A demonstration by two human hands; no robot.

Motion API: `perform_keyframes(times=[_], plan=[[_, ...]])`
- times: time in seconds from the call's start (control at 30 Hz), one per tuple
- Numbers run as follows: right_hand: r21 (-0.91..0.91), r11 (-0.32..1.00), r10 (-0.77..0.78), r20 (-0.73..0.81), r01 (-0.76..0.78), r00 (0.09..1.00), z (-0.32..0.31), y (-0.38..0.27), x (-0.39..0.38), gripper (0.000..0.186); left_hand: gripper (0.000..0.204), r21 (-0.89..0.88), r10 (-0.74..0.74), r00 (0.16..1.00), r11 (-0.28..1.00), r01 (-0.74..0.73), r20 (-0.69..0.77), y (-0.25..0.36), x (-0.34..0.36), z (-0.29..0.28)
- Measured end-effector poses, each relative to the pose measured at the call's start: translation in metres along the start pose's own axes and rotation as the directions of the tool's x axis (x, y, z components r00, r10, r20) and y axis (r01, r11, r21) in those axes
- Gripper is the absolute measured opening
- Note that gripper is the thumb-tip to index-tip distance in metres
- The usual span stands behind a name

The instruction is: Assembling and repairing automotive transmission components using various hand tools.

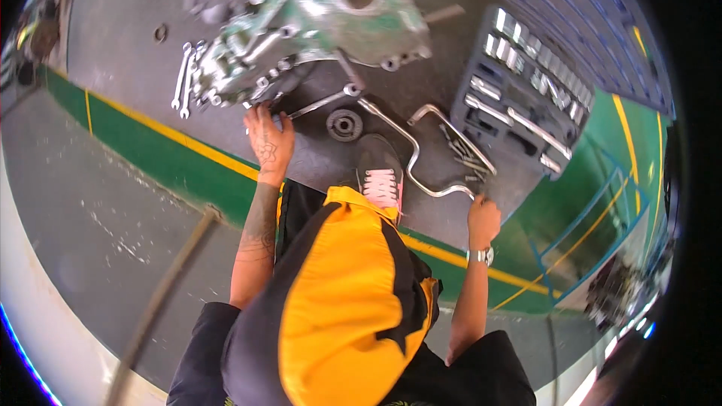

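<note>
My right hand (483, 222) is closed round the end of a cranked chrome speed brace (414, 152). The far end of the brace lies close to a ring-ended wrench (322, 104). My left hand (269, 143) is at the lower edge of a green-grey metal casting (331, 11), its fingers curled against small fittings there. What its fingertips hold is hidden; the thumb is near the wrench's left end. Between the hands lies a round dark metal disc with a centre hole (344, 125), just beyond my shoe (380, 180).
Combination wrenches (180, 83) lie left of the casting, near a small ring (160, 33). To the right are an L-shaped bar (455, 131), several small dark pieces (462, 150) and an open socket case (519, 90). A blue metal frame (587, 233) stands beyond my right arm.
</note>
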State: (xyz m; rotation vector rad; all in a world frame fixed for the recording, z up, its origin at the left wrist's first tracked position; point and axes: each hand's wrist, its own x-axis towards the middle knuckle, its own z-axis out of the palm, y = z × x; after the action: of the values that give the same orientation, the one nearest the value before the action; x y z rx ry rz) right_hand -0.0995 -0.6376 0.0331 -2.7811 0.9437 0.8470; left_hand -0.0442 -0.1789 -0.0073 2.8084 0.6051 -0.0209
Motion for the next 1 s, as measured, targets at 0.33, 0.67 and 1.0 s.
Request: perform_keyframes(times=[0.33, 0.67, 1.0], plan=[[0.202, 0.81, -0.558, -0.023, 0.551, 0.829, -0.042, -0.119, -0.022, 0.02, 0.017, -0.45, -0.126, 0.846, 0.881, -0.144, -0.518, 0.035, 0.035, -0.015], [0.119, 0.719, -0.659, -0.194, 0.684, 0.727, -0.004, -0.053, 0.032, 0.026, 0.019, -0.402, -0.254, 0.945, 0.902, 0.156, -0.205, 0.023, -0.06, -0.02], [-0.038, 0.499, -0.847, -0.231, 0.866, 0.479, 0.012, -0.09, 0.032, 0.021, 0.018, -0.43, -0.269, 0.956, 0.854, 0.291, 0.114, 0.077, -0.093, -0.017]])
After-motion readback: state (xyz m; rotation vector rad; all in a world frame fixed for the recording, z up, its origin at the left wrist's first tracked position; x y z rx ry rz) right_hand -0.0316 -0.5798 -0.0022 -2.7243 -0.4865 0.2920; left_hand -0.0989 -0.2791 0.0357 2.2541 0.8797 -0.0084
